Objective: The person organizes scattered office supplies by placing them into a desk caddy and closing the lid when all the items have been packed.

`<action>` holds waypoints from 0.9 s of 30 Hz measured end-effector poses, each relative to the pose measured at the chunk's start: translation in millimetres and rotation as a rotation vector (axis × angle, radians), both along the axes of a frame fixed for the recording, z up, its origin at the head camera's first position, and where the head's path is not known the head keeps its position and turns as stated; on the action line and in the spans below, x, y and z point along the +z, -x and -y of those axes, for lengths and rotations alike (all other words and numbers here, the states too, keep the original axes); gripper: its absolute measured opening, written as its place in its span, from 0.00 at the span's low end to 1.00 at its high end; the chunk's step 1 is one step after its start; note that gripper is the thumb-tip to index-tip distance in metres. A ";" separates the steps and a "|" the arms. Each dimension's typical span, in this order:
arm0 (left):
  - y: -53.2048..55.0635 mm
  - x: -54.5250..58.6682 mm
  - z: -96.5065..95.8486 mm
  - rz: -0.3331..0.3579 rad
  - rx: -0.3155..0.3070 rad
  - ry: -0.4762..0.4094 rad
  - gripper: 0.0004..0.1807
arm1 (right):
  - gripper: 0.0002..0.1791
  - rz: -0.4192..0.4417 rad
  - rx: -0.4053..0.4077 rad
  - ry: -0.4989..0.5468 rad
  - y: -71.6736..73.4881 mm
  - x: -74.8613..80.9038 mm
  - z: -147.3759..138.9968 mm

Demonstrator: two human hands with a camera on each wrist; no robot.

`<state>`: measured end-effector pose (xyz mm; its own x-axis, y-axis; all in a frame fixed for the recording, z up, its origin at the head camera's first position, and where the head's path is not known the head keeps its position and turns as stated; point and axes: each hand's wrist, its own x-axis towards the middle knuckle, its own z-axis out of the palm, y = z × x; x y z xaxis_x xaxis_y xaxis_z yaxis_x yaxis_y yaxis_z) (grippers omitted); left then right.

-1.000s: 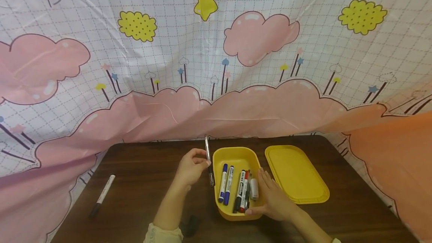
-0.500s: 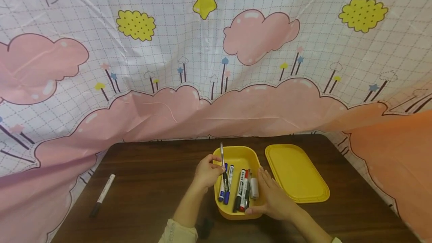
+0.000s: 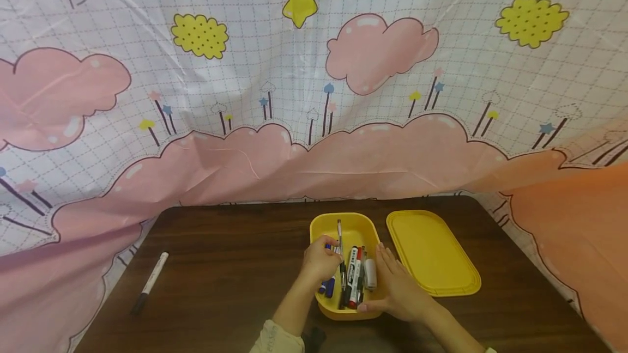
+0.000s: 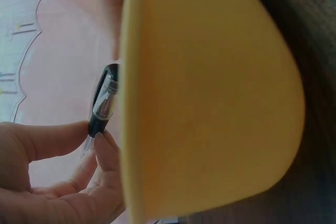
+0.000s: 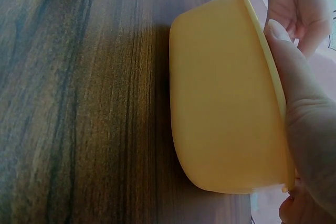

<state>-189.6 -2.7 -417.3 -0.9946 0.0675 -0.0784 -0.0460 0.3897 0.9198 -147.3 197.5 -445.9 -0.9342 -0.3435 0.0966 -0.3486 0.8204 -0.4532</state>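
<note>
My left hand [image 3: 322, 260] is over the left part of a yellow plastic box [image 3: 321, 225]. Between thumb and fingers it pinches a clear-barrelled pen [image 3: 339, 233] with a black clip, tip end pointing away. Below, in the box, lie blue-capped markers [image 3: 330, 287], partly hidden by that hand. A black-capped marker [image 3: 351, 266], a red marker [image 3: 356, 282] and a short white capped piece [image 3: 370, 274] lie to the right. My right hand [image 3: 399, 290] rests against the box's right front corner, fingers straight along the side, thumb at the front rim [image 5: 270, 56].
A yellow lid [image 3: 434, 252] lies flat right of the box. One white marker with a black end [image 3: 150, 282] lies at the left of the dark wooden table [image 3: 221, 266]. Behind the table hangs a patterned cloth [image 3: 275, 168].
My left hand has carried the pen rightward from outside the box's left edge to over the inside, and lower. My right hand has stayed in place.
</note>
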 end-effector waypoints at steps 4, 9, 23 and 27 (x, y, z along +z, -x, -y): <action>0.2 -6.0 -9.5 0.000 -0.004 0.021 0.13 | 0.72 -0.014 -0.001 0.000 0.7 -0.8 -0.7; -0.4 -14.5 -16.9 0.034 -0.007 0.023 0.14 | 0.71 -0.036 0.010 0.007 0.5 -1.7 -1.0; -1.7 -35.9 -25.6 -0.006 0.041 0.098 0.13 | 0.71 -0.027 0.020 -0.002 0.1 -0.9 0.1; -1.4 -38.2 -27.4 -0.008 0.049 0.099 0.13 | 0.71 -0.027 0.019 -0.001 0.2 -1.0 -0.1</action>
